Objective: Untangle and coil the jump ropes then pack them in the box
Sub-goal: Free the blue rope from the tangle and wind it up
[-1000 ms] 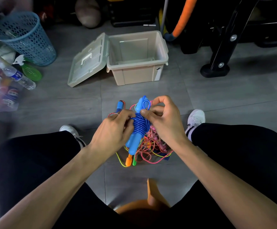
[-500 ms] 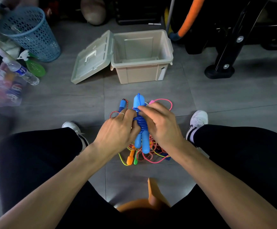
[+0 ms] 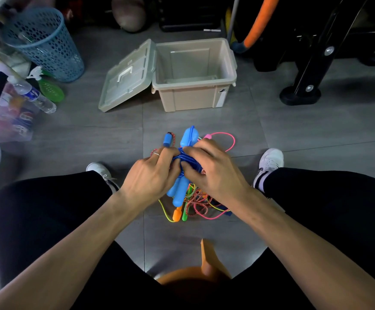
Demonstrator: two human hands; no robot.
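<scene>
The blue jump rope (image 3: 187, 153), its cord wound around both handles, is gripped by the left hand (image 3: 153, 175) and the right hand (image 3: 213, 171) above the tangled ropes (image 3: 201, 203). The open box (image 3: 194, 86) stands at twelve o'clock, seemingly empty inside.

No lettering is legible; the label on the box (image 3: 222, 95) is too small to read.
</scene>
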